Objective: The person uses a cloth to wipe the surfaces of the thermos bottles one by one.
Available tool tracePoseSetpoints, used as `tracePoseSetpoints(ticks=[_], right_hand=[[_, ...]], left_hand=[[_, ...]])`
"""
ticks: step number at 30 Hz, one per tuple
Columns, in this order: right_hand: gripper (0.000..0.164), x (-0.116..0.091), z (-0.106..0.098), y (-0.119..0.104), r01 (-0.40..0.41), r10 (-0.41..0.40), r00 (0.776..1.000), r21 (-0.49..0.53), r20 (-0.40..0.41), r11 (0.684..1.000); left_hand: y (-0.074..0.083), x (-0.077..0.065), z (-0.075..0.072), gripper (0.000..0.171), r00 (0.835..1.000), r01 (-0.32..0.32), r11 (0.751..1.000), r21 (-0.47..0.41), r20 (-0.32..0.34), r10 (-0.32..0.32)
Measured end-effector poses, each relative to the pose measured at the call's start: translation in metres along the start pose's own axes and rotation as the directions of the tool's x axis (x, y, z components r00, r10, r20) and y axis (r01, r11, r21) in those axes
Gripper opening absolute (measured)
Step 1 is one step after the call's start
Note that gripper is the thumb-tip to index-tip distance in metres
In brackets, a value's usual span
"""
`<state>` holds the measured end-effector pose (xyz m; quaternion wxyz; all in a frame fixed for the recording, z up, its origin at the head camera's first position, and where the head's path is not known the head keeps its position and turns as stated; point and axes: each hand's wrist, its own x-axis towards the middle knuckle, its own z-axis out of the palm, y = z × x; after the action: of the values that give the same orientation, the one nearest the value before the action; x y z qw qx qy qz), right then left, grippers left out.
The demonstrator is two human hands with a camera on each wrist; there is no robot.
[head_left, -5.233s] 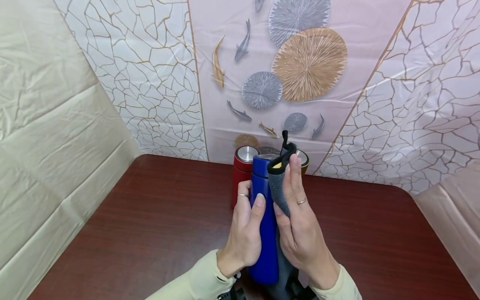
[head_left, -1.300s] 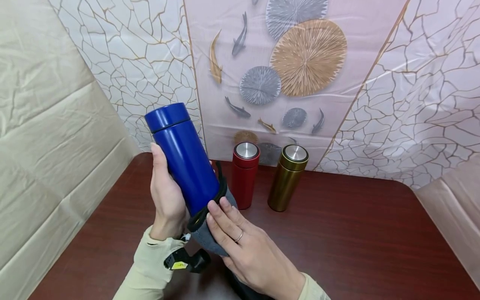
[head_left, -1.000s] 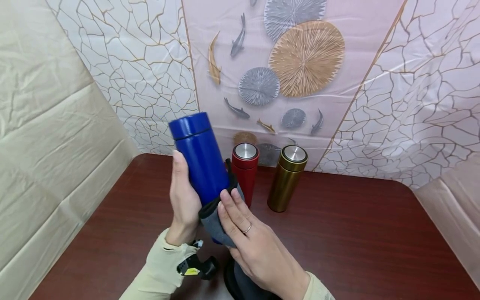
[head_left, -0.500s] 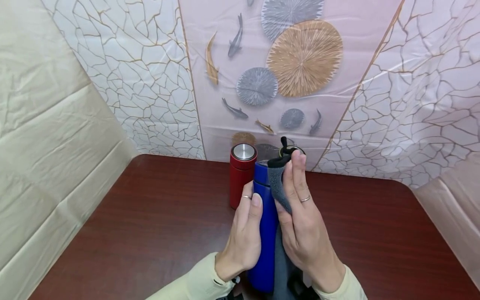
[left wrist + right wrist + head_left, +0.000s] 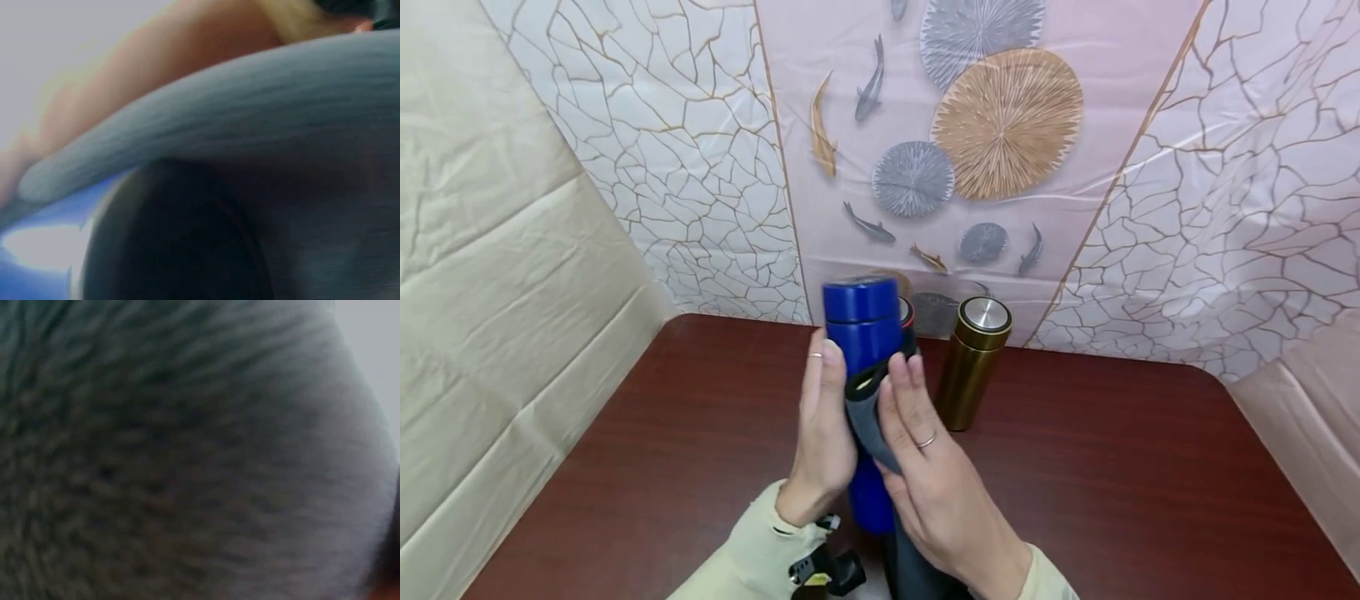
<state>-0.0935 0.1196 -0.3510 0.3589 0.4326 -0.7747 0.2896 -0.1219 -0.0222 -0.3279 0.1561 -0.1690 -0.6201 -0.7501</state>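
the left hand (image 5: 826, 446) is clamped around the blue bottle (image 5: 862, 337), while the right hand (image 5: 936, 475), fingers straight, presses the gray cloth (image 5: 867, 419) against its side.

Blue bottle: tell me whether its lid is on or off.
On: in the head view, the lid sits atop the blue bottle, a thin dark seam between them.

Reddish-brown table (image 5: 1112, 467); patterned backdrop (image 5: 895, 125) (printed fish); cream drape (image 5: 512, 333) left.

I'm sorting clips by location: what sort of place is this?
Probably a draped indoor workspace: a reddish-brown table, a fish-patterned backdrop behind it, and plain cream cloth along the left.
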Motion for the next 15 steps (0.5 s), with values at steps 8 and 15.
tracePoseSetpoints(ticks=[8,15], right_hand=[[0.056,-0.008,0.019,-0.01,0.126,-0.116,0.986,-0.081,0.123,0.989],[0.055,-0.009,0.025,-0.018,0.186,-0.147,0.961,-0.154,0.232,0.97]], left_hand=[[0.02,0.017,-0.028,0.049,0.985,0.042,0.995,-0.089,-0.166,-0.056],[0.035,0.024,-0.052,0.056,0.963,0.063,0.997,-0.048,-0.259,-0.073]])
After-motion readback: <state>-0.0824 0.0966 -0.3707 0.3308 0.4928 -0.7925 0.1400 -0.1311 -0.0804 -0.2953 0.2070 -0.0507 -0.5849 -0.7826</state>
